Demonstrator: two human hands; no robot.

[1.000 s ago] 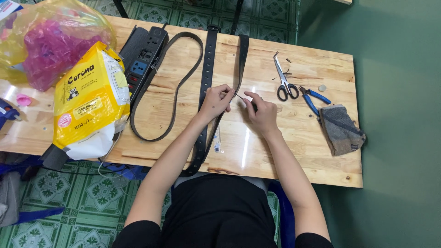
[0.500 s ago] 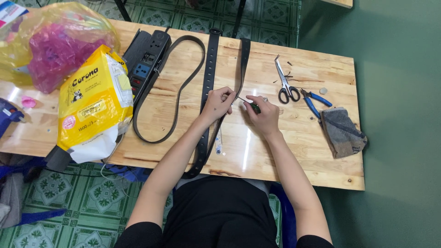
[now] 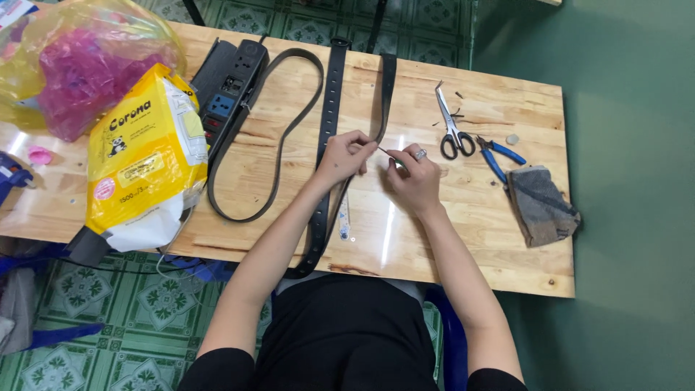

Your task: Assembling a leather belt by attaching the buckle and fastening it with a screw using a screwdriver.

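Head view: left hand [image 3: 346,154] pinched on black belt strap [image 3: 327,137] lying lengthwise across wooden table [image 3: 405,232]. Right hand [image 3: 411,174], ring on one finger, closed around a thin pointed tool [image 3: 386,151], tip close to the left fingertips; contact with the strap not discernible. Scissors [image 3: 450,127] and blue-handled pliers [image 3: 496,156] right of the hands, grey cloth [image 3: 539,206] beyond. Power strip [image 3: 228,90], yellow package [image 3: 145,156] to the left.
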